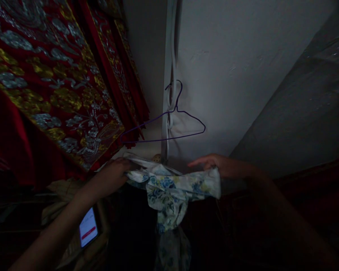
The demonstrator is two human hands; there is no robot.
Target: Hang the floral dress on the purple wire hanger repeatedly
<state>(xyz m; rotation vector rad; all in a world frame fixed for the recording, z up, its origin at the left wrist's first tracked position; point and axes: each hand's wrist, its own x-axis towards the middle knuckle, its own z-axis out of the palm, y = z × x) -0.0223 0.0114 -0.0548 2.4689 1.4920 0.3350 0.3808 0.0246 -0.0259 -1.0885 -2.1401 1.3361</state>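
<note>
A white cloth with blue and yellow flowers (169,190) is stretched between my two hands, its lower part hanging down in the middle. My left hand (115,174) is closed on the cloth's left end. Over at the cloth's right end, my right hand (214,165) grips the top edge, fingers curled over it. Just above the cloth a thin purple wire hanger (169,124) hangs bare from a white cord on the wall.
Red fabric with gold and silver embroidery (59,86) hangs at the left. A pale wall (228,75) fills the back, with a grey slanted surface (307,101) at right. A lit phone screen (88,227) lies low at the left. The lower area is very dark.
</note>
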